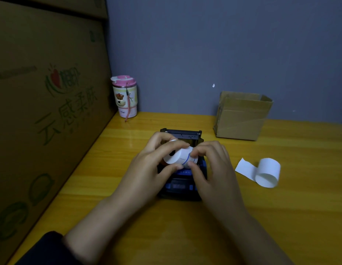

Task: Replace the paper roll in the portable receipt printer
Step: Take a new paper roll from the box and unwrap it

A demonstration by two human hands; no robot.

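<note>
A black and blue receipt printer (180, 185) sits on the yellow table (281, 207) with its lid (182, 133) standing open at the back. Just above its open bay I hold a white paper roll (178, 156) with a thin blue line near one end. My left hand (151, 165) wraps the roll from the left. My right hand (212, 165) pinches the roll's right end with thumb and fingertips. To the right, a loose curl of white paper (264, 172) lies on the table with its tail spread out. The hands hide the printer's bay.
A pink-lidded tumbler (124, 97) stands at the back left corner. An open cardboard box (242, 115) sits at the back right against the grey wall. A big printed carton (45, 111) walls off the left side.
</note>
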